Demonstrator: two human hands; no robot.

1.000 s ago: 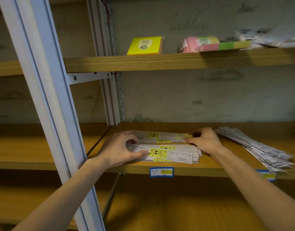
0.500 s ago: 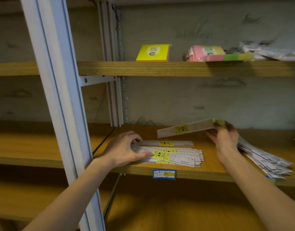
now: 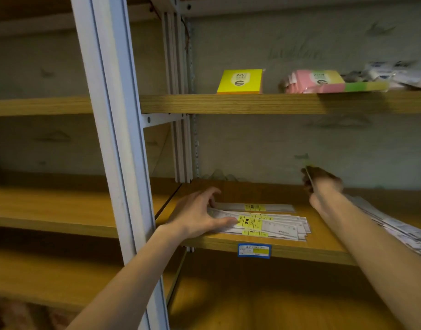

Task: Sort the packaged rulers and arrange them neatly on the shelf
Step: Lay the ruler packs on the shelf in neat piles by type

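Left hand (image 3: 197,214) rests flat, fingers spread, on the packaged-ruler stack (image 3: 271,225) on the shelf (image 3: 323,244); right hand (image 3: 322,184), raised, pinches one edge-on packaged ruler (image 3: 309,175).

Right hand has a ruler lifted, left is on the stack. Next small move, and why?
Probably carry the ruler over to the fanned pile at right and lay it there. The right hand pinches it edge-on above the shelf, close to that pile, while the left hand rests on the yellow-label stack.
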